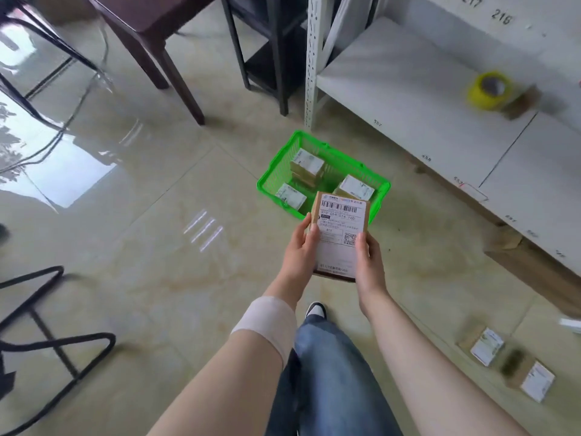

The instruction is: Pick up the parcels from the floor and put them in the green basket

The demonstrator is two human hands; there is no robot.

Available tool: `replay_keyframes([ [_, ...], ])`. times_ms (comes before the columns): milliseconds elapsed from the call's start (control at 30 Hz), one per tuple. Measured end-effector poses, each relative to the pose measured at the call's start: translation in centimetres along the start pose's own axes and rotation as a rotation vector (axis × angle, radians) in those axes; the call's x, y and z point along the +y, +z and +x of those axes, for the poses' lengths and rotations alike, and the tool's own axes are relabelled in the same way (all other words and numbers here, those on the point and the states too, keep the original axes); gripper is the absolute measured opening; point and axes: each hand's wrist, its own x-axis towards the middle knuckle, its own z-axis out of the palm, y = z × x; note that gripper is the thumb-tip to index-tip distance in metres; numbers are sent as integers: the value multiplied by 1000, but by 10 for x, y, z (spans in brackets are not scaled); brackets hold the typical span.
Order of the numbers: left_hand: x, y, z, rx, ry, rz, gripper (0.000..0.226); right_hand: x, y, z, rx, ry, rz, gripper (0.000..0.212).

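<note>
I hold a brown cardboard parcel (pixel 341 229) with a white shipping label between both hands, just above the near rim of the green basket (pixel 273 176). My left hand (pixel 300 247) grips its left edge and my right hand (pixel 367 256) grips its right edge. The basket stands on the tiled floor and holds several small labelled parcels (pixel 306 165). Two more parcels (pixel 481 344) (pixel 529 380) lie on the floor at the lower right.
A white shelf unit (pixel 408 89) with a yellow tape roll (pixel 489 89) stands right of the basket. Flat cardboard (pixel 534 269) lies under it. A dark wooden table leg (pixel 176 73) and black stand (pixel 267 58) are behind, a black metal frame (pixel 53 341) at left.
</note>
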Motion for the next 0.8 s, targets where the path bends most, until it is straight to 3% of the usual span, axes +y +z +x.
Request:
replay_keyframes([
  [367,73,-29,171,-178,-126,132,47,-49,96,117,162,43,36,44],
  [667,80,-27,291,-304,-247,277,45,-36,138,206,275,173,180,42],
  [800,55,-7,337,-311,-266,320,59,-12,129,257,256,209,189,46],
])
